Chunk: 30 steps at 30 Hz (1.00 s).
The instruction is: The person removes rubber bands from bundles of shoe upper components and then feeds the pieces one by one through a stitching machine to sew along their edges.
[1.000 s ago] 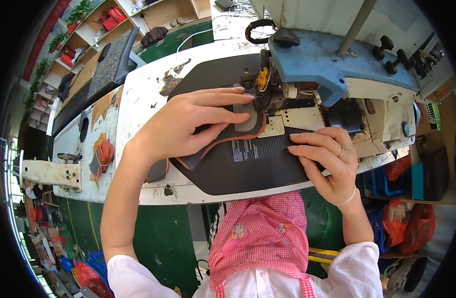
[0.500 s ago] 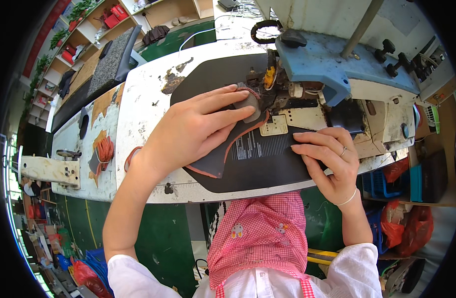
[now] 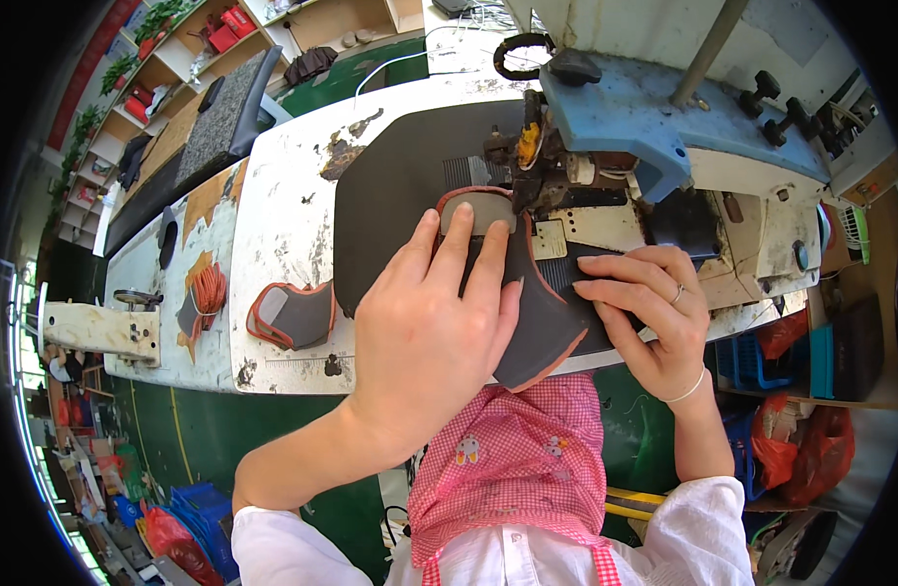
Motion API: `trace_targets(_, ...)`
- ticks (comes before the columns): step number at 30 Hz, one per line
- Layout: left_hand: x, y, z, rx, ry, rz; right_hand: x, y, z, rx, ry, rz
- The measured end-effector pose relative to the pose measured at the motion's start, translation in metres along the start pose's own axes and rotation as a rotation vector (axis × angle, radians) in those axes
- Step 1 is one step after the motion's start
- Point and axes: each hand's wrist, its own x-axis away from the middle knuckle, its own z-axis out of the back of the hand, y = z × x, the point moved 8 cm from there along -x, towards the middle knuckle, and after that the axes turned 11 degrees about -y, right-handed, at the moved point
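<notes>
Tabletop: While it runs from left to right in front of the person, the worn white tabletop carries the machine and the work.
Sewing machine: blue and off-white, at the far right, its dark stitching head reaching left over the mat.
Mat: black, flat beneath the work.
Edged piece: dark grey with orange-red edging, on the mat by the stitching head; its long axis runs from far left to near right, the near end reaching the tabletop's near edge.
Left hand: the nearer one, lying over the piece's left side; its fingers are spread and laid flat, pressing from above with nothing pinched, so the piece lies beneath them and out to their right.
Right hand: just right of the piece; its fingers are loosely bent, thumb apart, nothing seen between them, and the piece lies to their left.
Second piece: similarly edged, near the mat's left edge.
Grey patch: at the piece's far end, under the left fingertips, right beside the stitching head; whether any edge is under it cannot be told.
</notes>
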Motion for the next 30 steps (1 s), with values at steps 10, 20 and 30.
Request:
trace_targets(10,-0.010,-0.032,-0.005,0.178,0.061,0.051,0.053,-0.009,0.007,-0.267,0.127,0.110)
trace_targets(20,-0.007,-0.114,-0.015,0.883,0.116,0.123,0.066,0.003,-0.126,-0.386,-0.334,-0.187)
trace_targets(30,0.171,-0.237,-0.076,-0.145,0.299,0.446,0.064,0.087,-0.202,0.354,-0.477,-0.351)
